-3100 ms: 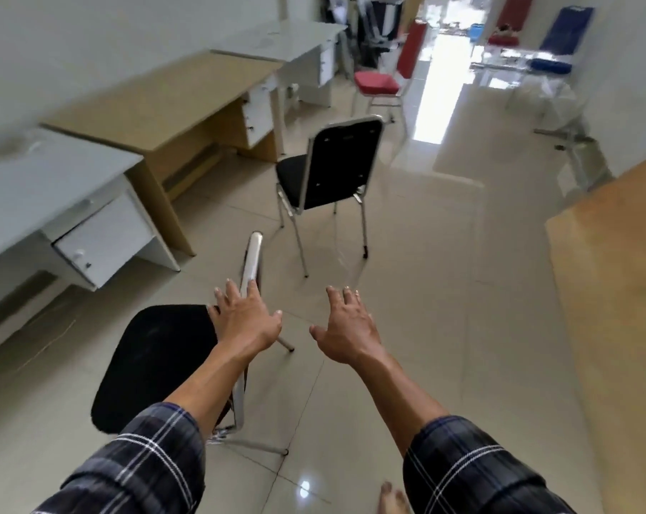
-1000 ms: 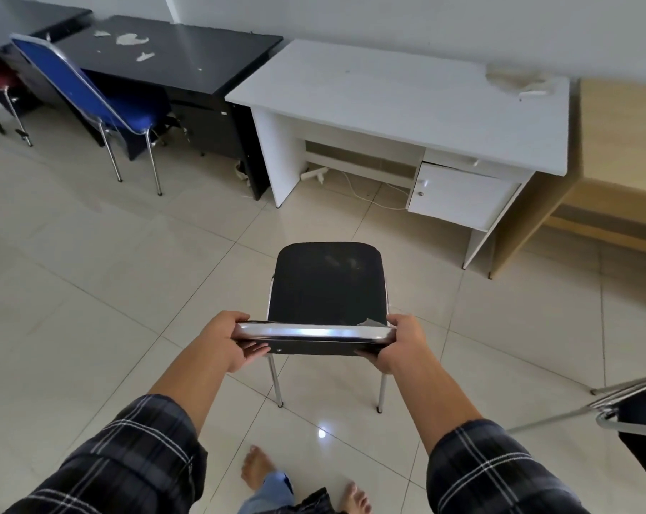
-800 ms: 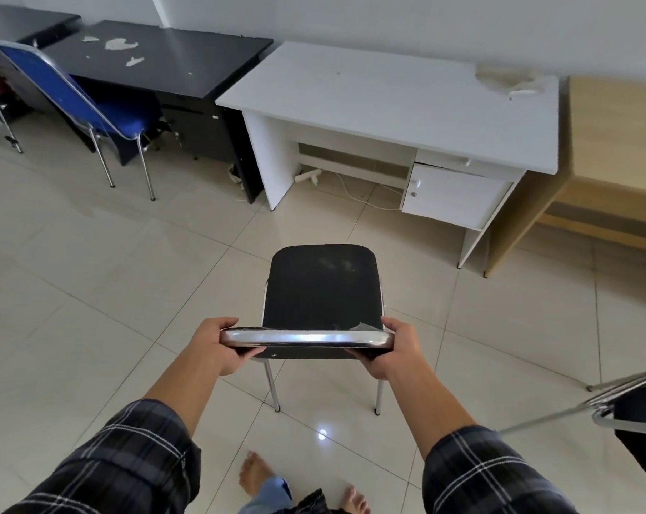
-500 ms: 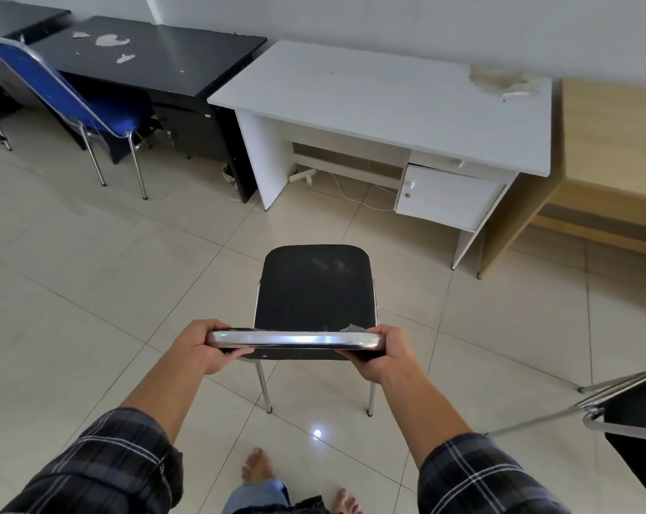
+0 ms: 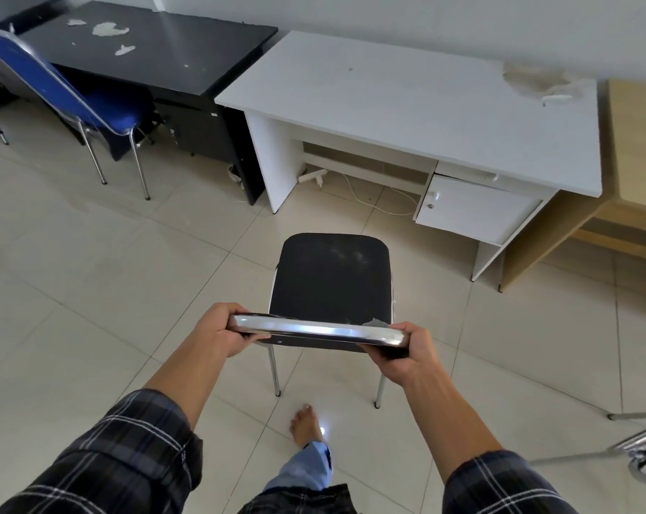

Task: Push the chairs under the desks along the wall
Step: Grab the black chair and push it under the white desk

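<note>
Squarely gripped — black chair (image 5: 332,280), left hand (image 5: 221,333), right hand (image 5: 406,352).

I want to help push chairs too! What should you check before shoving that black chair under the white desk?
1. Both hands on the backrest: ok. The left hand and right hand grip the two ends of the black chair's top rail.
2. Chair faces the opening: ok. The seat points at the gap under the white desk.
3. Floor in between is free: ok, only bare tiles.
4. Things under the desk: not ok. A white cable and plug strip lie on the floor there.
5. Room beside the drawer unit: cannot tell.
6. Toes clear of chair legs: ok. The bare foot stands behind them.
</note>
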The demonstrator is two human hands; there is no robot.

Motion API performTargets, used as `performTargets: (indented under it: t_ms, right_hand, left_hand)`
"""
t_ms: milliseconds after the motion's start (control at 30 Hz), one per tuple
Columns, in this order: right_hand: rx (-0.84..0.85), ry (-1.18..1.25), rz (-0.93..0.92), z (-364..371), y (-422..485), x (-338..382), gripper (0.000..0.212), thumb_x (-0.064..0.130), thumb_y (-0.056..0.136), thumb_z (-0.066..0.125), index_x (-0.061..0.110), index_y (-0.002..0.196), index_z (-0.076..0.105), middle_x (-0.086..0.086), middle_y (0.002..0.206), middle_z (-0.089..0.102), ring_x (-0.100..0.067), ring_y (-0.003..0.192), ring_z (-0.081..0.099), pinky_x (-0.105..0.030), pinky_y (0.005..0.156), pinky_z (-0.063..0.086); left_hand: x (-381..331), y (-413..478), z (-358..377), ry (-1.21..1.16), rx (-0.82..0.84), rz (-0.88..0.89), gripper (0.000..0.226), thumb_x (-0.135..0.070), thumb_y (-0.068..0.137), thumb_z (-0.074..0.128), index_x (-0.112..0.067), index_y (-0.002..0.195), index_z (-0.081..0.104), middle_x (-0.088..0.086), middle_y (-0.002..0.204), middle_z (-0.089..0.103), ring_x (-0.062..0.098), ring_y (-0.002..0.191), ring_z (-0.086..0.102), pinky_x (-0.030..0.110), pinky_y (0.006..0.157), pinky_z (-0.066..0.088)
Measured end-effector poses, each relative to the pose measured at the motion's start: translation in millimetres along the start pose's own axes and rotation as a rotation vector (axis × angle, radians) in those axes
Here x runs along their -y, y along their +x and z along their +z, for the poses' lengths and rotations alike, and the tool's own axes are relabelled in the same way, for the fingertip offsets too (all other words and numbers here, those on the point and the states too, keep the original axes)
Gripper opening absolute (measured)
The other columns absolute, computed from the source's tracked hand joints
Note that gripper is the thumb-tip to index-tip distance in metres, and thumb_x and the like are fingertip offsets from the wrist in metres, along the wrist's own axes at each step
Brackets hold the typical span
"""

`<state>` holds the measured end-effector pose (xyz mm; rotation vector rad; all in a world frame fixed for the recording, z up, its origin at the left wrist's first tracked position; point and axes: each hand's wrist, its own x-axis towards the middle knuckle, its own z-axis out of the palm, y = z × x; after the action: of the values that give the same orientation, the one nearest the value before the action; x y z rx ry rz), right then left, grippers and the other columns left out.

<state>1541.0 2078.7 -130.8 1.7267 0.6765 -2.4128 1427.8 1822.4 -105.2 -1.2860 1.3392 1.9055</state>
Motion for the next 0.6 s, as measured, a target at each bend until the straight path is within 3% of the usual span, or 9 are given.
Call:
performTargets:
  t_ms: [200,333,467,600]
  right_hand:
    - [0.008,0.021,-0.022,72,27,42,0.051,-0.002,0.077,0.051,-0.005,0.128,0.053,-0.029,0.112,0.065,-0.050,0.102,0.064,-0.062,0.079,0.056]
    - [0.001,-0.017,-0.047,114,44,71,0.052,-0.001,0.078,0.052,-0.005,0.130,0.052,-0.029,0.119,0.063,-0.050,0.105,0.063,-0.061,0.086,0.055]
    - [0.005,-0.012,-0.046,155,63,102,0.052,0.000,0.079,0.052,-0.005,0.131,0.052,-0.029,0.122,0.062,-0.051,0.105,0.062,-0.061,0.084,0.056]
    - [0.022,-0.032,-0.038,196,90,143,0.052,-0.001,0.079,0.052,-0.006,0.131,0.051,-0.031,0.126,0.059,-0.053,0.108,0.060,-0.061,0.087,0.055]
  left_hand:
    - [-62,34,54,0.033,0.022,0.030,0.019,0.009,0.078,0.051,0.004,0.097,0.054,0.027,0.117,0.051,0.051,0.111,0.051,0.066,0.090,0.047]
    - [-98,56,84,0.018,0.029,0.038,0.026,0.008,0.079,0.052,0.003,0.103,0.054,0.026,0.121,0.052,0.050,0.111,0.052,0.065,0.090,0.047]
    - [-130,78,117,0.015,0.028,0.039,0.013,0.009,0.080,0.051,0.003,0.091,0.055,0.024,0.113,0.053,0.049,0.111,0.052,0.067,0.090,0.046]
    - [-165,102,158,0.002,0.020,0.032,0.014,0.007,0.081,0.051,0.003,0.094,0.055,0.025,0.116,0.053,0.047,0.111,0.053,0.067,0.091,0.046]
